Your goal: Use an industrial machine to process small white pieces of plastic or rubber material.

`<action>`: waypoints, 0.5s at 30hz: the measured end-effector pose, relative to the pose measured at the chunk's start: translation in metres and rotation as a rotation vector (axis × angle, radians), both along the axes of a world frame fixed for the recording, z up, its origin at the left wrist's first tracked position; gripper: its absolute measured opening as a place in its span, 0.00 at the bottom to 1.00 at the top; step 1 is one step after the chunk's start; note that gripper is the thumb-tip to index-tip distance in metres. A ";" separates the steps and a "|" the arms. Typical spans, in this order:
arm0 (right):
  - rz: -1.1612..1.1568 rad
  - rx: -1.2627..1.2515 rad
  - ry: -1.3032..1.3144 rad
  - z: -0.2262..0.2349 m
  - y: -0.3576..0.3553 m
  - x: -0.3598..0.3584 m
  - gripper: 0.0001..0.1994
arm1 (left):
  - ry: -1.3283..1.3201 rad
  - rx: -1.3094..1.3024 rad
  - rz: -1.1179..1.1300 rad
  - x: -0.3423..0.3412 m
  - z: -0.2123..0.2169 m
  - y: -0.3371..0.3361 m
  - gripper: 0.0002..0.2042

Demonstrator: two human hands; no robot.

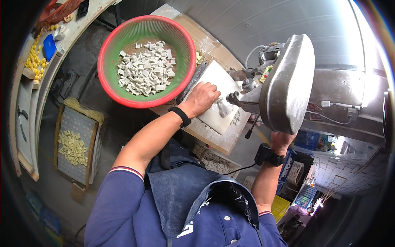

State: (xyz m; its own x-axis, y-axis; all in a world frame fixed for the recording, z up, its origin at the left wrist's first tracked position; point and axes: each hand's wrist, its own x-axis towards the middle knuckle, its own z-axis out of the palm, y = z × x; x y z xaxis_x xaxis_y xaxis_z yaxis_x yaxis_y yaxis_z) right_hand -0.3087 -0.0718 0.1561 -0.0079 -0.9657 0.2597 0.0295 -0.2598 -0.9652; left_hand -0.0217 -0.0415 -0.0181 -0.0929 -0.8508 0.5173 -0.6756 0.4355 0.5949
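My left hand (203, 99) rests with curled fingers on a pale, dusty board (218, 76) under the chuck of a drill press (288, 84). Whatever its fingers pinch is too covered to make out. White powder (222, 108) lies beside the fingertips. My right hand (283, 140) reaches up at the near end of the machine's rounded grey head, which hides its fingers. Left of the board stands a red-rimmed green plastic basket (106, 78), holding many small whitish blocks (146, 68).
A black-knobbed lever (249, 132) sticks out below the chuck. Beneath the worktable is a box of white pieces (220, 162). To the left, a framed tray (90, 127) holds pale yellow pieces, and a bench (92, 16) carries yellow bits. Cables hang by the wall at right.
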 end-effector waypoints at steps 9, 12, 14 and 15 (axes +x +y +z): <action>-0.205 -0.042 0.156 0.001 0.003 0.009 0.21 | -0.056 0.033 -0.031 -0.002 0.003 -0.003 0.07; -0.058 0.054 -0.177 0.002 0.006 0.015 0.17 | -0.027 0.018 -0.032 0.000 0.000 -0.003 0.07; -0.145 -0.175 0.318 -0.001 0.008 0.011 0.14 | -0.038 0.021 -0.037 0.000 0.001 -0.003 0.08; -0.144 -0.174 0.319 -0.001 0.009 0.009 0.14 | -0.037 0.022 -0.036 0.000 0.000 -0.003 0.08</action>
